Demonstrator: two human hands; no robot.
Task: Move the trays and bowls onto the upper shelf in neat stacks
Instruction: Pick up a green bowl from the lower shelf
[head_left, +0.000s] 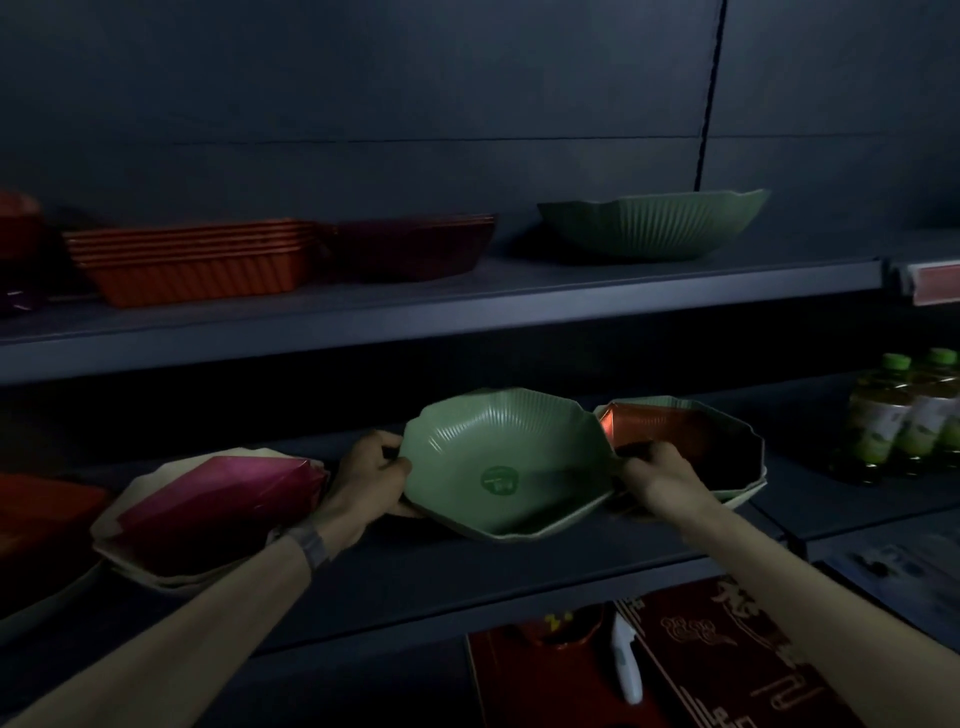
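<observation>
fingers (390, 466) grip green bowl (511, 457) crosswise, mouth facing camera.

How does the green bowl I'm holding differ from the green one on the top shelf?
The held green bowl tilts toward the camera, showing its inside and a round sticker; the shelf green bowl sits level, showing only its ribbed outside. The left hand and right hand grip the first; the second rests untouched on the upper shelf. Both are green, ribbed.
</observation>
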